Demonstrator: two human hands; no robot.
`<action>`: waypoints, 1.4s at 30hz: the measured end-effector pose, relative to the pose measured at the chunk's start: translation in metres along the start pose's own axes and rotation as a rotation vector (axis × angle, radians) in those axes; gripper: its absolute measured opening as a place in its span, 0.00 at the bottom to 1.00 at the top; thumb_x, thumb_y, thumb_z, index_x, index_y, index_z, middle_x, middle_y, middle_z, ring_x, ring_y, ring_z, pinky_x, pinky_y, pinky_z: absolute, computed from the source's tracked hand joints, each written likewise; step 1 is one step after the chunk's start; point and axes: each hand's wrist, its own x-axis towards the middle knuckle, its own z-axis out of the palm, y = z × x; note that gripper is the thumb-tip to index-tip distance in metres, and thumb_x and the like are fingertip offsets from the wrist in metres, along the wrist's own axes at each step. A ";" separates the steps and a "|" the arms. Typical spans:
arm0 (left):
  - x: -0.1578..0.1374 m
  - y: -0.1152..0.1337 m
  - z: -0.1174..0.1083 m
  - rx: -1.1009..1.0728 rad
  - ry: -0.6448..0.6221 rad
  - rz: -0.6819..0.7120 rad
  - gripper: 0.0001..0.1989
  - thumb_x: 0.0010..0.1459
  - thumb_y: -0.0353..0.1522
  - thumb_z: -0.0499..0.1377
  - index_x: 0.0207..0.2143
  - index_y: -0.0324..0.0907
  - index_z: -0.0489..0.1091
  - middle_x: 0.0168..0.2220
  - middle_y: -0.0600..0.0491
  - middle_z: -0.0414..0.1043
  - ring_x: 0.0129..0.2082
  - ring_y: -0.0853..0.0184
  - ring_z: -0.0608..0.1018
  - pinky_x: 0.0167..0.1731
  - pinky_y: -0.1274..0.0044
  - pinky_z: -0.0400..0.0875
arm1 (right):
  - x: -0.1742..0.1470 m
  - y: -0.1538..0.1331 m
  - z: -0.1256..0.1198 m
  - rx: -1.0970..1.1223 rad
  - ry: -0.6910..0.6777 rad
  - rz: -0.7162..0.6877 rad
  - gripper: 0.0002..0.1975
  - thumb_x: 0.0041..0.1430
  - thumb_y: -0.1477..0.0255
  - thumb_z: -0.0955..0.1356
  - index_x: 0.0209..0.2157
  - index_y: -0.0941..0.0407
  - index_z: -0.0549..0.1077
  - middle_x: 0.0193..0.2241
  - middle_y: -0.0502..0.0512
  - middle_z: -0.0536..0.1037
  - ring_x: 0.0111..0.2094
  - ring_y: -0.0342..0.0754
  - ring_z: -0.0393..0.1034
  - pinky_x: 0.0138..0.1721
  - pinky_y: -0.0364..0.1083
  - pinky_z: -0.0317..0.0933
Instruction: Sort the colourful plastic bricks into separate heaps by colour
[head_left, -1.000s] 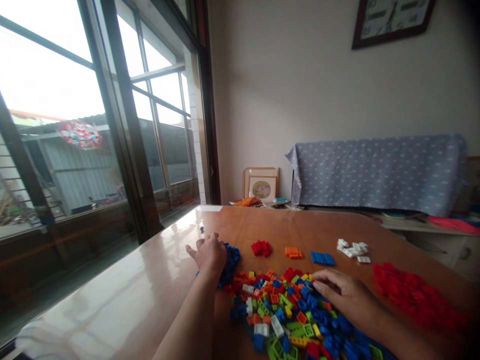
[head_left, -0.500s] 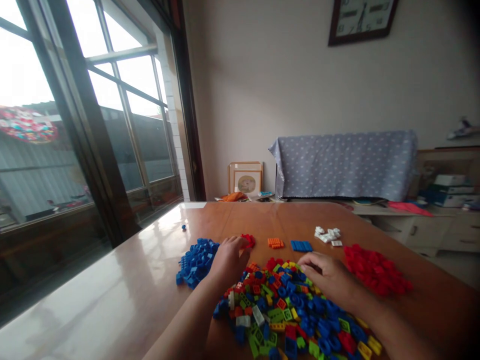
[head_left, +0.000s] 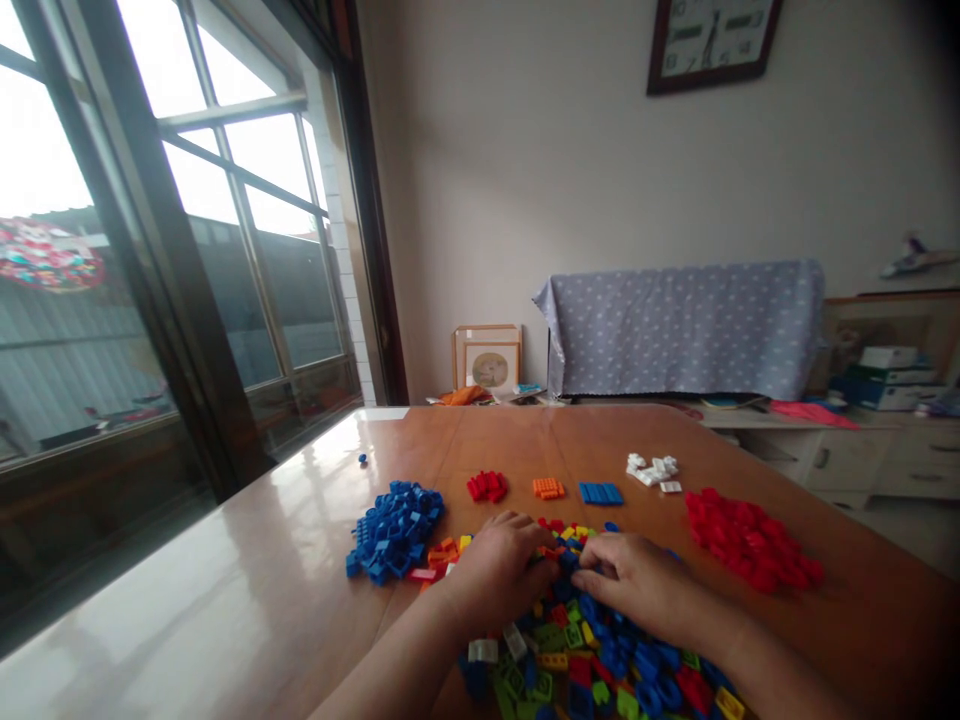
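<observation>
Both hands are over a mixed pile of toy building bricks (head_left: 574, 635) in blue, green, red, yellow and orange. My left hand (head_left: 506, 560) lies over the pile's left part, fingers curled down among the bricks; what they hold, if anything, is hidden. Close by on the right, my right hand (head_left: 641, 580) has its thumb and fingers bent together at the pile, near blue pieces. Whether a brick sits between them I cannot make out. Orange and red bricks (head_left: 444, 553) show just left of my left hand.
A blue brick heap (head_left: 394, 530) is at left, a red heap (head_left: 750, 540) at right. Farther back lie a small red group (head_left: 487, 487), orange bricks (head_left: 548, 488), blue bricks (head_left: 600, 493) and white bricks (head_left: 651, 470). A single blue piece (head_left: 363, 459) lies near the table's left edge.
My left hand has moved right and nearer, from beside the small red group onto the mixed pile. My right hand has shifted slightly left and down, with its fingers lower among the bricks.
</observation>
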 end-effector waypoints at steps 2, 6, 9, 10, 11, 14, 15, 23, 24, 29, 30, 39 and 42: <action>0.000 0.001 -0.001 -0.020 -0.004 -0.003 0.11 0.62 0.36 0.60 0.46 0.46 0.74 0.40 0.50 0.75 0.43 0.60 0.75 0.41 0.73 0.68 | 0.002 0.002 0.001 0.023 0.037 -0.040 0.11 0.63 0.63 0.67 0.30 0.54 0.76 0.28 0.49 0.78 0.30 0.47 0.71 0.30 0.43 0.55; -0.001 0.006 -0.003 -0.057 -0.005 -0.010 0.17 0.61 0.37 0.61 0.53 0.47 0.72 0.45 0.49 0.76 0.46 0.59 0.76 0.46 0.71 0.68 | 0.003 0.001 0.002 0.113 0.126 -0.087 0.12 0.64 0.66 0.65 0.29 0.55 0.73 0.28 0.49 0.76 0.32 0.46 0.70 0.33 0.43 0.57; 0.000 0.009 -0.002 -0.093 0.000 0.006 0.21 0.59 0.39 0.63 0.54 0.46 0.71 0.47 0.49 0.77 0.48 0.58 0.76 0.47 0.71 0.68 | 0.001 -0.005 0.003 0.199 0.103 -0.107 0.12 0.65 0.65 0.65 0.30 0.55 0.73 0.29 0.49 0.76 0.33 0.46 0.69 0.34 0.42 0.59; 0.000 0.010 -0.001 -0.109 0.000 0.012 0.20 0.59 0.40 0.64 0.53 0.46 0.71 0.47 0.49 0.77 0.48 0.59 0.77 0.47 0.72 0.69 | 0.000 -0.008 0.003 0.221 0.084 -0.112 0.12 0.65 0.65 0.65 0.30 0.55 0.73 0.28 0.49 0.75 0.33 0.46 0.69 0.34 0.42 0.59; 0.000 0.011 -0.001 -0.123 0.000 0.015 0.18 0.59 0.40 0.64 0.51 0.46 0.72 0.47 0.50 0.77 0.48 0.59 0.77 0.47 0.73 0.69 | 0.000 -0.011 0.004 0.240 0.065 -0.113 0.13 0.66 0.64 0.65 0.29 0.55 0.73 0.28 0.49 0.75 0.32 0.46 0.69 0.34 0.42 0.59; 0.000 0.012 0.002 -0.150 0.014 -0.007 0.15 0.60 0.39 0.62 0.48 0.45 0.73 0.45 0.51 0.78 0.46 0.61 0.78 0.45 0.74 0.69 | -0.002 -0.015 0.005 0.292 0.028 -0.112 0.15 0.67 0.62 0.64 0.31 0.55 0.74 0.28 0.49 0.76 0.32 0.46 0.69 0.34 0.43 0.60; 0.000 0.011 0.003 -0.152 0.023 -0.019 0.14 0.61 0.39 0.61 0.48 0.45 0.73 0.45 0.51 0.78 0.46 0.61 0.78 0.45 0.74 0.69 | -0.002 -0.015 0.005 0.323 0.019 -0.114 0.15 0.67 0.61 0.64 0.33 0.55 0.75 0.30 0.50 0.77 0.34 0.47 0.70 0.35 0.43 0.62; -0.001 -0.039 -0.017 0.152 0.281 -0.300 0.11 0.62 0.34 0.57 0.47 0.46 0.72 0.46 0.49 0.78 0.48 0.57 0.77 0.53 0.65 0.63 | 0.002 0.005 0.008 0.371 0.089 -0.071 0.16 0.66 0.56 0.65 0.44 0.51 0.77 0.42 0.52 0.82 0.45 0.53 0.76 0.47 0.47 0.67; -0.002 -0.050 -0.022 0.224 0.321 -0.373 0.11 0.63 0.35 0.56 0.46 0.46 0.72 0.45 0.49 0.79 0.48 0.56 0.76 0.54 0.63 0.61 | 0.003 0.007 0.008 0.348 0.096 -0.069 0.16 0.66 0.56 0.64 0.43 0.51 0.78 0.41 0.52 0.82 0.45 0.53 0.76 0.47 0.47 0.67; -0.018 -0.099 -0.043 0.413 0.446 -0.739 0.13 0.65 0.39 0.53 0.47 0.47 0.73 0.42 0.46 0.80 0.50 0.54 0.75 0.60 0.57 0.51 | 0.004 0.009 0.006 0.306 0.098 -0.070 0.17 0.65 0.56 0.64 0.42 0.51 0.79 0.41 0.52 0.83 0.44 0.54 0.76 0.46 0.47 0.68; -0.022 -0.106 -0.046 0.426 0.472 -0.800 0.14 0.65 0.39 0.52 0.48 0.47 0.73 0.42 0.46 0.80 0.51 0.54 0.75 0.61 0.55 0.49 | 0.004 0.009 0.006 0.306 0.095 -0.069 0.17 0.65 0.55 0.64 0.42 0.51 0.79 0.41 0.52 0.83 0.44 0.54 0.77 0.46 0.47 0.68; -0.031 -0.130 -0.048 0.265 0.618 -1.079 0.22 0.66 0.39 0.49 0.60 0.45 0.65 0.55 0.42 0.74 0.59 0.49 0.70 0.62 0.47 0.45 | 0.005 0.013 0.003 0.291 0.120 -0.068 0.19 0.66 0.53 0.63 0.40 0.52 0.77 0.40 0.52 0.83 0.44 0.55 0.76 0.47 0.47 0.67; -0.030 -0.127 -0.055 0.240 0.726 -1.115 0.23 0.67 0.38 0.48 0.62 0.43 0.62 0.59 0.41 0.70 0.60 0.47 0.69 0.60 0.49 0.52 | 0.003 0.010 -0.001 0.297 0.136 -0.065 0.19 0.66 0.53 0.63 0.40 0.52 0.77 0.40 0.52 0.82 0.43 0.54 0.75 0.45 0.46 0.67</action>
